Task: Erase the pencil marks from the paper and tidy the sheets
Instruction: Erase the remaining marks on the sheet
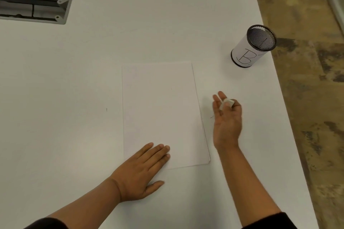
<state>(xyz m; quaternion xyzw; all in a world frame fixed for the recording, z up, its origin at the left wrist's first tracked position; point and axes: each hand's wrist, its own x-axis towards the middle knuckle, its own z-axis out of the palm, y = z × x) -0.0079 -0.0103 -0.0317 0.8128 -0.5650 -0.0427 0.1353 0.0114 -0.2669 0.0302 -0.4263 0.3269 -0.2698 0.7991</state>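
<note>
While the left hand (141, 171) lies flat with straight fingers on the bottom corner of the paper (162, 109) in the middle, the right hand (226, 119) beside it pinches a white eraser (227, 103) above the tabletop (74, 80).

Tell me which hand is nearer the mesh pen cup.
Right. The right hand, pinching an eraser, is off the paper just below the mesh pen cup; the left hand rests flat on the paper's near-left corner, much farther away.
</note>
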